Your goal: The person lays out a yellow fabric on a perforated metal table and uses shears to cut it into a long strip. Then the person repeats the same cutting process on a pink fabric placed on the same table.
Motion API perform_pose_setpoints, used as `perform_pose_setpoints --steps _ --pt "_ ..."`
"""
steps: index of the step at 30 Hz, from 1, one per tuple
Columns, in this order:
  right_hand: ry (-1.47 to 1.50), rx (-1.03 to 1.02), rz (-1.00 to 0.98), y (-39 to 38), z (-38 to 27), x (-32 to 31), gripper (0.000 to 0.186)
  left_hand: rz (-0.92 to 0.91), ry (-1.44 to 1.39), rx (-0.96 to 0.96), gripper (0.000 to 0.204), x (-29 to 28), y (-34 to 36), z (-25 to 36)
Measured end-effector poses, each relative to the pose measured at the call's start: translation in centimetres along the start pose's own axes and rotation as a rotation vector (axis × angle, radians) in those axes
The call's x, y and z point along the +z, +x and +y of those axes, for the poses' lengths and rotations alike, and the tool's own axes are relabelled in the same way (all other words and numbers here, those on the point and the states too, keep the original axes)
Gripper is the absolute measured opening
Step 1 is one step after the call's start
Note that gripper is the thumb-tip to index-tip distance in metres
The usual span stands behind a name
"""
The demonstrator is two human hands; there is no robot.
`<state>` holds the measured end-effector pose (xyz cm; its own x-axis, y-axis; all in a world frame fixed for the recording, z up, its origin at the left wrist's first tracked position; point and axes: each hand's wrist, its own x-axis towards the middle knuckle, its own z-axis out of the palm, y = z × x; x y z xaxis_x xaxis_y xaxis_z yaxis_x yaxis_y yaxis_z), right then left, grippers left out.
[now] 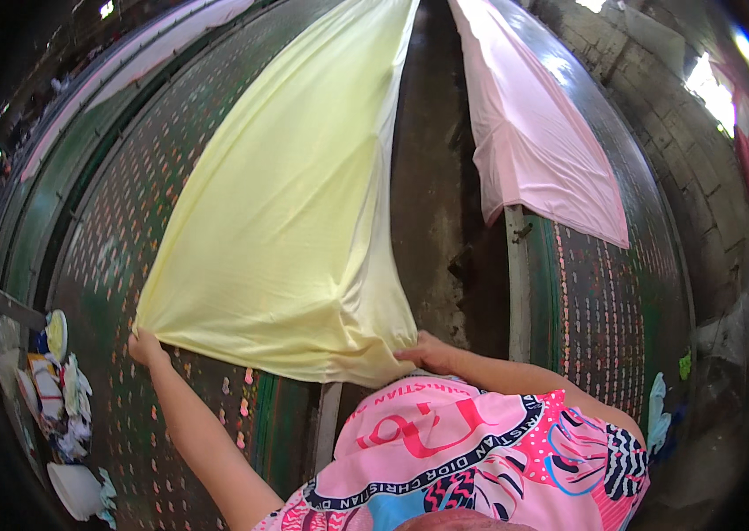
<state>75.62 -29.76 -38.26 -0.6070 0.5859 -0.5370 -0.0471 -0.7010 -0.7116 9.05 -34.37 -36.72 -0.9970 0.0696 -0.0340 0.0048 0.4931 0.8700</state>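
A long pale yellow cloth (277, 203) stretches away from me over a dark, long table (206, 425) dotted with rows of small coloured printed marks. My left hand (142, 345) has its fingers closed on the cloth's near left corner. My right hand (419, 352) grips the near right part of the cloth, where it is bunched and hangs over the table's inner edge. My pink patterned top fills the lower middle of the view.
A narrow dark gap (432, 177) runs between the tables. On the right table (605, 310) lies a pink cloth (552, 159). At the left are rags (73, 407), a white container (75, 491) and another long table carrying pale pink cloth. A block wall (684, 177) stands at the right.
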Motion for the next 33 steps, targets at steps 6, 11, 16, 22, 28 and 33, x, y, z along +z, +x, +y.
perform_pose_setpoints --steps 6,11,16,22,28,33 --pt "-0.731 0.241 -0.02 4.4 3.2 -3.9 0.034 0.038 0.144 0.122 0.042 -1.4 -2.7 1.6" --pt "-0.877 0.22 -0.074 7.9 3.6 -4.7 0.032 0.059 0.055 0.109 0.059 -1.3 -8.7 4.7" --pt "-1.136 0.155 -0.202 10.5 4.3 -5.8 0.036 -0.35 -0.545 0.403 0.037 -3.9 -17.3 12.9" --pt "-1.445 0.001 -0.46 14.7 4.0 -7.7 0.039 -1.429 -0.992 1.577 0.015 -23.3 -36.2 27.6" --pt "-1.409 0.067 -0.451 15.8 0.8 -8.9 0.047 -1.598 -1.118 1.429 0.013 -24.8 -43.7 27.7" --pt "-1.496 0.049 -0.465 17.7 -0.5 -8.6 0.041 -1.426 -1.086 1.369 0.013 -26.8 -46.5 25.5"
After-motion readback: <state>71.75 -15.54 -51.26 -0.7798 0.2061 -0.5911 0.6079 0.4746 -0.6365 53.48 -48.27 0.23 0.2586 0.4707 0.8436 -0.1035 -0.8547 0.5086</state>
